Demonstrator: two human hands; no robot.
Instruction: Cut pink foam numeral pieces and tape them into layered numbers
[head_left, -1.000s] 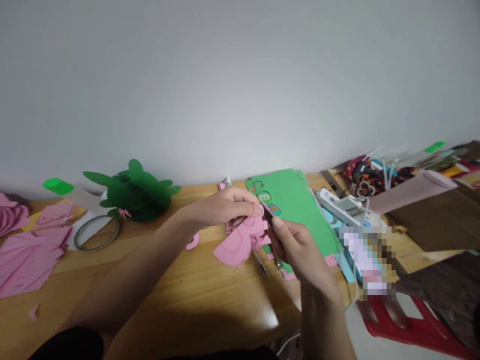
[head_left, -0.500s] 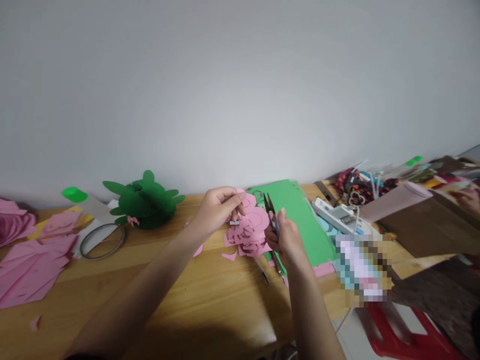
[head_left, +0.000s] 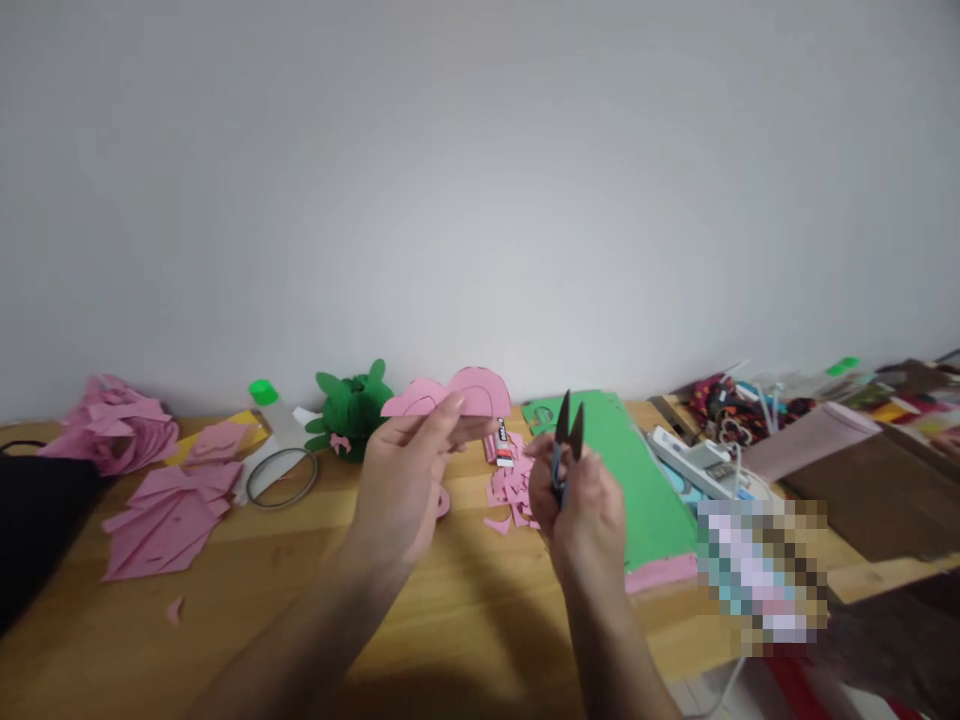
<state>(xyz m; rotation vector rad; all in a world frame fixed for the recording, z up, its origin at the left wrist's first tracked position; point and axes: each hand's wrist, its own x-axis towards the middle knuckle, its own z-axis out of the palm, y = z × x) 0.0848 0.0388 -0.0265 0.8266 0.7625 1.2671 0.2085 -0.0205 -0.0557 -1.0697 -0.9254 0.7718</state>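
Pinched in my left hand (head_left: 409, 465) is a piece of pink paper (head_left: 480, 392) with rounded lobes and drawn curved lines, raised above the table. My right hand (head_left: 585, 505) is closed round the handles of a pair of scissors (head_left: 568, 440), whose blades point up and stand apart, clear of the paper. Between and beyond the hands lies a heap of pink paper scraps (head_left: 514, 490), with a small eraser-like block (head_left: 503, 445) in a printed sleeve on it. A green sheet (head_left: 637, 490) lies behind and right of my right hand.
To the left are a green paper plant shape (head_left: 356, 405), a roll of tape (head_left: 259, 480), a green-capped bottle (head_left: 274, 410) and pink folded papers (head_left: 176, 520). On the right are a white power strip (head_left: 694, 460) and a brown board (head_left: 877, 500). A wall rises behind the table (head_left: 450, 620).
My left hand has lifted the pink paper up off the scrap heap and holds it higher. The scissors stay in my right hand, blades apart. The view has turned left.
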